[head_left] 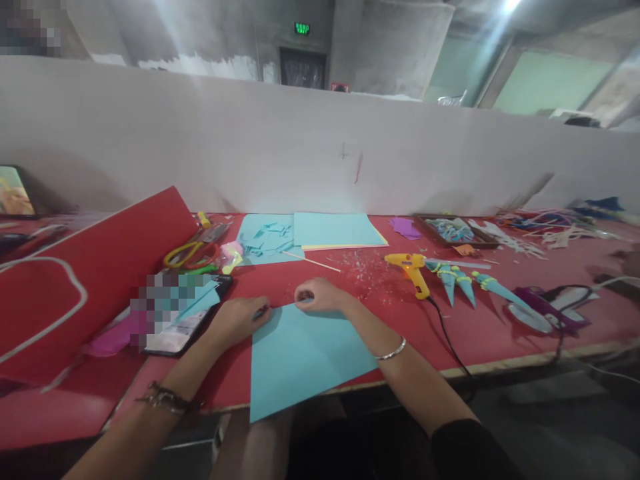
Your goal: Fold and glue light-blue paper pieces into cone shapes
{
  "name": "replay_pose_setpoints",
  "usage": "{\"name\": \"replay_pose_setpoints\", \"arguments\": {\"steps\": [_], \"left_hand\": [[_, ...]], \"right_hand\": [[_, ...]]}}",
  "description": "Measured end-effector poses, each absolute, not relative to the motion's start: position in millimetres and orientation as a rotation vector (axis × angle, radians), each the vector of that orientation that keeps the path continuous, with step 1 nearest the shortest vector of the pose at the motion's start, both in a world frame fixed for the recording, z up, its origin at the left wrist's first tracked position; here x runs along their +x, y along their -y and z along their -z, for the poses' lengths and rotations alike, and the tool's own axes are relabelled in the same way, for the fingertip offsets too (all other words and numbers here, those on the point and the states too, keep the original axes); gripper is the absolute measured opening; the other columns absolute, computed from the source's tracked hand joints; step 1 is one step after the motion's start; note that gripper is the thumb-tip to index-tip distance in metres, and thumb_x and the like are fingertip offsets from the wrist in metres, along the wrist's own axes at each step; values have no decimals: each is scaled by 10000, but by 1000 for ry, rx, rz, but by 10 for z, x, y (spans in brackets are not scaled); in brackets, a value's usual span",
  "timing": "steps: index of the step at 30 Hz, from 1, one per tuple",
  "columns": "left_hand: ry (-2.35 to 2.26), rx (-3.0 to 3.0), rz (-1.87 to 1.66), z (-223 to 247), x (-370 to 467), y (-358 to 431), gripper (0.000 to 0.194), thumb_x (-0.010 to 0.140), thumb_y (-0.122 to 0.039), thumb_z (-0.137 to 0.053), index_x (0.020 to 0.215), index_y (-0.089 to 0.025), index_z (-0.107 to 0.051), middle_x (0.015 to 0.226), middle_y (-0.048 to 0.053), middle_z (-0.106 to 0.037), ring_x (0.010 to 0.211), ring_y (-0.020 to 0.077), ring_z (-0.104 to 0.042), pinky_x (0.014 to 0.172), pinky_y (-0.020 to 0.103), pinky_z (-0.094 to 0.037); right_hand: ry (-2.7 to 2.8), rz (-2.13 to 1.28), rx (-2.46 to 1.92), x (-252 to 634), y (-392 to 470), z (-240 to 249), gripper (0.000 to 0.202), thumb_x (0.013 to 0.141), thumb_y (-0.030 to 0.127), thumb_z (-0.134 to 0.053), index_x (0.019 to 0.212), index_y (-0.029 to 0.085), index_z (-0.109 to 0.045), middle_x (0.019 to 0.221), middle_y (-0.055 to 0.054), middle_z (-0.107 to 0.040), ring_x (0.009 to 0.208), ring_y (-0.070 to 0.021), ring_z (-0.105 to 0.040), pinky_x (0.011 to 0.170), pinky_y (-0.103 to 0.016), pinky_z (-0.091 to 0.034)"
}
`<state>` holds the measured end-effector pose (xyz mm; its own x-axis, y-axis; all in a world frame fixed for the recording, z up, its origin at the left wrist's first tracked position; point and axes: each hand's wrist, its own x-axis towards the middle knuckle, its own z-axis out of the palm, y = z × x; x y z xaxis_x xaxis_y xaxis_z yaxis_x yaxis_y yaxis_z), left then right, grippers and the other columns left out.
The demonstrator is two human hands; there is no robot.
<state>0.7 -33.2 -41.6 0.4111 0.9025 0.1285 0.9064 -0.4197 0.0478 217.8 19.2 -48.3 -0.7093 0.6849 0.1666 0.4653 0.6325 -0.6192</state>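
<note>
A light-blue sheet of paper (305, 357) lies in front of me on the red table, its near corner hanging over the front edge. My left hand (240, 319) pinches the sheet at its far left corner, thumb and fingers closed. Along the far edge, a short way to the right, my right hand (320, 295) has its fingers curled and closed on the same paper. The fingertips of both hands are partly hidden. Just beyond them lies a thin wooden stick (313, 261).
A yellow hot glue gun (410, 270) and several blue paper cones (465, 290) lie to the right. More blue paper (340, 230) is at the back, with paper scraps (267, 238). Left are a phone (173, 337), scissors (187, 255) and a red board (110, 267).
</note>
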Motion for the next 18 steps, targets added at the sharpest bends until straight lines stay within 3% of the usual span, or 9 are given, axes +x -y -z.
{"name": "replay_pose_setpoints", "arguments": {"steps": [8, 14, 18], "left_hand": [[1605, -2754, 252, 413, 1, 371, 207, 842, -340, -428, 848, -214, -593, 852, 20, -701, 778, 188, -642, 621, 255, -405], [1579, -2780, 252, 372, 51, 398, 222, 861, -288, -408, 782, -216, -603, 781, 26, -690, 711, 193, -634, 607, 282, -428], [1667, -2615, 295, 233, -48, 428, 199, 828, -317, -463, 884, -200, -614, 925, 63, -671, 889, 246, -613, 786, 347, -442]], "right_hand": [[2494, -672, -843, 2040, -111, 480, 76, 653, 96, -522, 643, 158, -566, 611, 32, -528, 571, -86, -431, 559, -198, -288], [2486, -625, -825, 2003, -82, 486, 86, 661, 91, -513, 633, 163, -549, 598, 32, -528, 552, -85, -421, 558, -200, -280], [2466, -617, -795, 2003, -61, 501, 87, 697, 96, -514, 663, 163, -558, 648, 18, -569, 596, -92, -457, 602, -199, -312]]}}
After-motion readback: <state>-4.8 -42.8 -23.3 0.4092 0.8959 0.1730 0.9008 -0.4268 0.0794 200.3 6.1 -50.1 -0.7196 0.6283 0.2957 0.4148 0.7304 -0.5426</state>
